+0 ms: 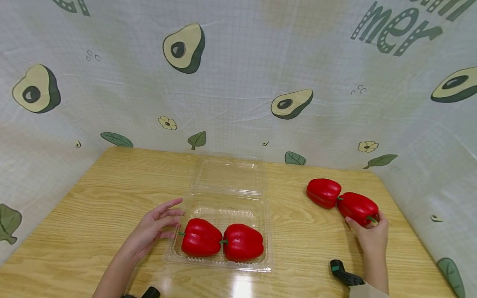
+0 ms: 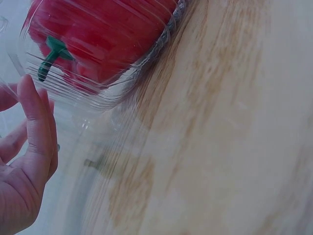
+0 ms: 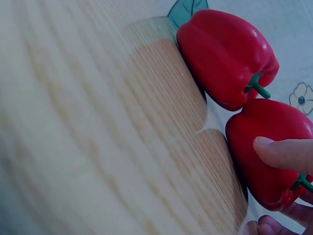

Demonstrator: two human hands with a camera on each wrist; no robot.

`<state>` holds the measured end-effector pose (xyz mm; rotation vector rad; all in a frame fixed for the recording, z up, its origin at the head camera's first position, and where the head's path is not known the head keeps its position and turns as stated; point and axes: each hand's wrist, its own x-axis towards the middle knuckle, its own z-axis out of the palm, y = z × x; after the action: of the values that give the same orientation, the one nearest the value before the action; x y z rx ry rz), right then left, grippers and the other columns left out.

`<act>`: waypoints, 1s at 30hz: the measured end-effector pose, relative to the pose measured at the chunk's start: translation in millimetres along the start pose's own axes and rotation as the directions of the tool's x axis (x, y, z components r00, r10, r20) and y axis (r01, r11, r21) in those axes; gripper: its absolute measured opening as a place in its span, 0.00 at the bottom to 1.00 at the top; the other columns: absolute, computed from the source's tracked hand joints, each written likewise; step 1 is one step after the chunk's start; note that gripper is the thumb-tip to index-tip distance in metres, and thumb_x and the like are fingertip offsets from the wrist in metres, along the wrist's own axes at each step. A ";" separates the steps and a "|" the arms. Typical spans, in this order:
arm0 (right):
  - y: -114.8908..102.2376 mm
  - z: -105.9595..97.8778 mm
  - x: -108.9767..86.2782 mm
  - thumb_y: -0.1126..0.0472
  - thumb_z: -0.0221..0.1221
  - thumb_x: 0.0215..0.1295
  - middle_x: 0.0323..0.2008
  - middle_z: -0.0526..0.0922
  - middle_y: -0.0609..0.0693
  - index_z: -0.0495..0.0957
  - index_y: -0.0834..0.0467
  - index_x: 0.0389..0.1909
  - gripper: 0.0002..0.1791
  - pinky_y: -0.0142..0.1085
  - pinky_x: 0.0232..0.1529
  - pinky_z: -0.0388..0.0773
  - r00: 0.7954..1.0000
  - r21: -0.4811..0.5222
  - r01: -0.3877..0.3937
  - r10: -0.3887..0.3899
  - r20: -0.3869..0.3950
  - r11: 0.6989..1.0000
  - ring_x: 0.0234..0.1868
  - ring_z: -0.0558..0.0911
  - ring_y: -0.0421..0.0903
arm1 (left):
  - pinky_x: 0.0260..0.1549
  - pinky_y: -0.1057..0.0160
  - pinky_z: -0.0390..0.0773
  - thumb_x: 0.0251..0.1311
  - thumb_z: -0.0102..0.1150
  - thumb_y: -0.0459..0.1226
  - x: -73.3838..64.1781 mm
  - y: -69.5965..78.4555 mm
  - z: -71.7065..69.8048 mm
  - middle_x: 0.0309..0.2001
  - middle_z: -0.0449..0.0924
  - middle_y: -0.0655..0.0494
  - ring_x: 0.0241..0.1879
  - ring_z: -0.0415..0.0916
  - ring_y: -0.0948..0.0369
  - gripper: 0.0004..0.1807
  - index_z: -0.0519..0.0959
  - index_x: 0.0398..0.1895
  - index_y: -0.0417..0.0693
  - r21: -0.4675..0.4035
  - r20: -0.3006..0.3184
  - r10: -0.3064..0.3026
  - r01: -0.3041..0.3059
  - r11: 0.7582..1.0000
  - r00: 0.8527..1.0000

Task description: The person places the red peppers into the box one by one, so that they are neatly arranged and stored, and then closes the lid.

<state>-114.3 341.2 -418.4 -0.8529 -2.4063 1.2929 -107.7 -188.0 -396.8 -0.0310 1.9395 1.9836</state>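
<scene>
In the head view, a clear plastic clamshell box (image 1: pixel 227 207) lies with its lid folded back. Two red bell peppers, a left one (image 1: pixel 201 237) and a right one (image 1: pixel 243 242), lie side by side in its near half. My left hand (image 1: pixel 154 225) is at the box's left wall, fingers loosely extended and holding nothing. At the right, my right hand (image 1: pixel 370 236) grips a third red bell pepper (image 1: pixel 357 207) by its stem end. Its thumb (image 3: pixel 281 152) lies along the pepper's side in the right wrist view. Another red bell pepper (image 1: pixel 324 193) lies just beyond, stem towards the held one.
The wooden table (image 1: pixel 298 240) is backed by a white cloth (image 1: pixel 231 82) printed with avocados and leaves. The transparent lid (image 1: pixel 228 176) lies flat behind the box. Black wrist devices, one of them by the right forearm (image 1: pixel 344 275), show at the near edge.
</scene>
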 end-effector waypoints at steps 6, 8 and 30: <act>-1.4 0.0 -0.4 0.57 0.63 0.57 0.65 0.56 0.64 0.44 0.65 0.71 0.48 0.16 0.31 0.59 1.000 -0.020 0.026 -0.026 -0.010 0.999 0.40 0.64 0.46 | 0.32 0.67 0.80 0.62 0.54 0.37 0.2 0.1 -0.7 0.48 0.74 0.55 0.38 0.76 0.63 0.33 0.56 0.70 0.44 0.004 0.001 0.005 -0.005 1.000 1.000; -1.5 0.1 -0.3 0.56 0.63 0.57 0.64 0.57 0.64 0.45 0.66 0.70 0.48 0.17 0.30 0.60 0.999 -0.028 0.030 -0.030 -0.013 0.999 0.39 0.64 0.45 | 0.32 0.67 0.80 0.63 0.54 0.37 0.0 0.1 -0.8 0.49 0.74 0.55 0.38 0.76 0.63 0.33 0.56 0.70 0.44 0.008 0.002 0.006 -0.006 1.000 1.000; -5.2 3.4 0.1 0.51 0.63 0.56 0.67 0.46 0.67 0.41 0.68 0.68 0.51 0.52 0.67 0.54 0.997 0.075 -0.053 0.058 -0.058 0.996 0.66 0.53 0.63 | 0.33 0.66 0.80 0.62 0.55 0.38 -0.7 1.0 0.3 0.50 0.74 0.53 0.38 0.76 0.62 0.33 0.56 0.70 0.45 0.018 -0.004 0.000 0.000 1.000 1.000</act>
<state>-118.0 336.8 -416.1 -0.9303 -2.2902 1.3472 -107.3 -187.9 -395.6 -0.0303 1.9590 1.9675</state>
